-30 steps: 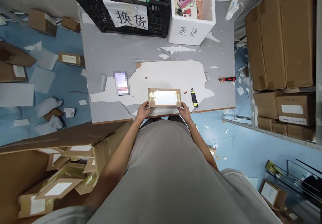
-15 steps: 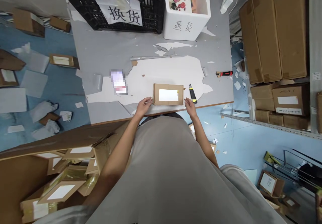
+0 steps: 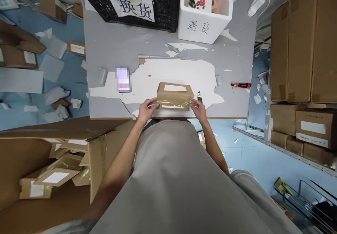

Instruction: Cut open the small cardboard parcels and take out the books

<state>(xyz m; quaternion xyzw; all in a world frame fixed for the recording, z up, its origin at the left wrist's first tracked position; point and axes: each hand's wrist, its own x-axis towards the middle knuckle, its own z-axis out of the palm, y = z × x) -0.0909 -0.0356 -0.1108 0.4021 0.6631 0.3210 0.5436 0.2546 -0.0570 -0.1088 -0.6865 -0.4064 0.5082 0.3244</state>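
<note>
Head view — taped box (image 3: 174, 94) between fingers (image 3: 195, 102)

Brown box (image 3: 175, 96) between the fingers (image 3: 151, 101)

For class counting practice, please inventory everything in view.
table: 1, grey, centre
parcel: 1, brown, table's near edge
cutter: 1, yellow-black, right of parcel
tool: 1, red-black, table right
blurred rectangle: 1, lilac, table left
crate: 1, black, table's far side
bin: 1, white, beside crate
power strips: 2, white, far right
large carton: 1, brown, lower left
boxes: several, brown, inside large carton
stacked cartons: several, brown, right
floor papers: several, white, left
shirt: 1, grey, bottom
left grip: 1, bare, parcel's left
right grip: 1, bare, parcel's right
</note>
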